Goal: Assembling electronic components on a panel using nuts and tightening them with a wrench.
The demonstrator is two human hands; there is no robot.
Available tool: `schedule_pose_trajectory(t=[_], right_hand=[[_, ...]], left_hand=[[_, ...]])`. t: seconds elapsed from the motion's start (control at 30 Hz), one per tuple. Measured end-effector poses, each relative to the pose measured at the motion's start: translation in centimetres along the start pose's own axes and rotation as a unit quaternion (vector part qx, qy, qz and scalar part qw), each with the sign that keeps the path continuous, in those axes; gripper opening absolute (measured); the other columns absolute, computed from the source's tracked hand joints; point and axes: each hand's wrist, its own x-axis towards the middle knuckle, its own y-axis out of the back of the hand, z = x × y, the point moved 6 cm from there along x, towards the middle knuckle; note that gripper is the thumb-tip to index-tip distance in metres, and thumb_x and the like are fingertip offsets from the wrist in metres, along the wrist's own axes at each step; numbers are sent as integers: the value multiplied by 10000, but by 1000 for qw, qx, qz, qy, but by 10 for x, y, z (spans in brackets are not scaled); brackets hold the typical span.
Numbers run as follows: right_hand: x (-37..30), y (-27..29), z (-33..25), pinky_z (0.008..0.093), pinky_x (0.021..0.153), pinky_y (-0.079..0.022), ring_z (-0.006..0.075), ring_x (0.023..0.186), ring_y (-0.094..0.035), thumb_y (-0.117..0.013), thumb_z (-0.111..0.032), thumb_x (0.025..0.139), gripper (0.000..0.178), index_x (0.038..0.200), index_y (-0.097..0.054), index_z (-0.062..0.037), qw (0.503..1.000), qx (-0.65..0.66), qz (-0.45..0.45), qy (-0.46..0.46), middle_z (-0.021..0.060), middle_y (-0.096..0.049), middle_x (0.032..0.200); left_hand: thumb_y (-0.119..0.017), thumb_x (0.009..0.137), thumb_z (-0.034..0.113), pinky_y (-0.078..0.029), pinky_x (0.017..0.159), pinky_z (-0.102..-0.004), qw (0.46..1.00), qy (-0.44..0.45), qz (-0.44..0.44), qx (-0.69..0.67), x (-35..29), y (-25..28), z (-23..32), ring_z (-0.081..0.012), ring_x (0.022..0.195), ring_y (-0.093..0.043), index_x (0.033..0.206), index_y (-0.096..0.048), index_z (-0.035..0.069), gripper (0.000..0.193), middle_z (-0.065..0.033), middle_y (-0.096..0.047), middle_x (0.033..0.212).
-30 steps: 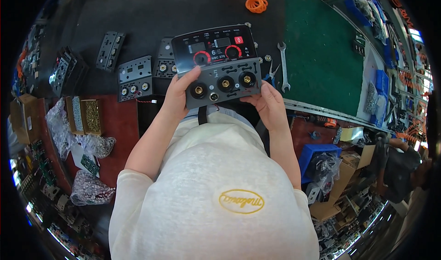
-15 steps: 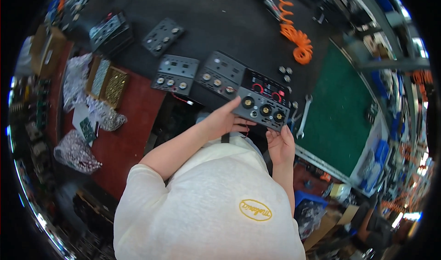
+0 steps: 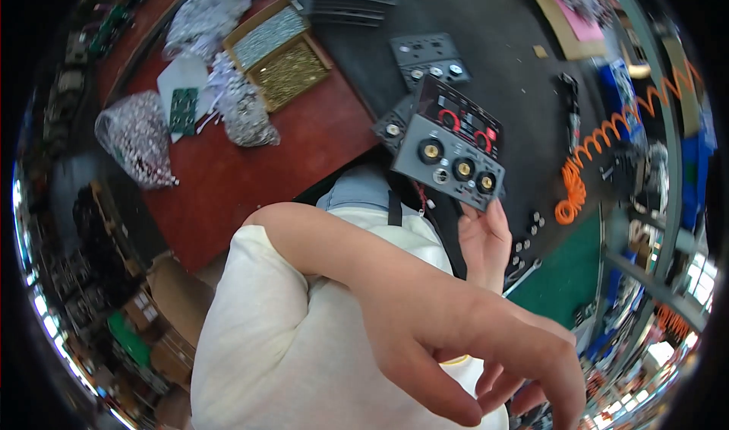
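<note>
A grey control panel (image 3: 448, 181) with a dark display, red ring graphics and several brass-centred round fittings tilts in front of me. My right hand (image 3: 484, 240) grips its lower right corner between thumb and fingers. Across my chest reaches my left arm, and my left hand (image 3: 478, 339) hangs close to the camera, fingers loosely bent and apart, nothing in it. A short wire with a white plug (image 3: 427, 202) dangles below the panel. Behind it lie another grey panel (image 3: 429, 54) and one partly hidden panel (image 3: 391, 129).
Stacked grey panels (image 3: 351, 1) stand at the far edge. On the red board (image 3: 228, 194) are a two-part box of screws (image 3: 292, 73), plastic bags of parts (image 3: 137, 140) and a green circuit board (image 3: 183, 111). At right lie an orange coiled hose (image 3: 571, 191), a wrench (image 3: 524, 276) and a green mat (image 3: 562, 259).
My left hand has let go of the panel and swung right across my chest, close to the camera. My right hand still holds the panel. The view has turned toward the left.
</note>
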Motion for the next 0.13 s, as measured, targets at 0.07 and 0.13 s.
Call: schedule_pose_trajectory(t=[0.07,0.13], right_hand=[[37,-20,38,331,717,-554,294,1099,-566,-481,-109,935,322,1245,-489,-21,997,-40,-5,-61,121,-579,1195],[72,-24,79,338,727,-553,322,1101,-561,-488,-119,935,355,1279,-457,-35,987,-102,-10,-124,128,-563,1221]], left_hand=[[-524,857,73,-359,860,-390,997,4,14,-76,-10,6,24,-317,967,-444,1134,-501,-26,295,-169,-444,1014],[-518,869,113,-359,870,-384,996,2,18,-89,-25,11,47,-316,984,-439,1159,-467,-18,322,-159,-428,1087]])
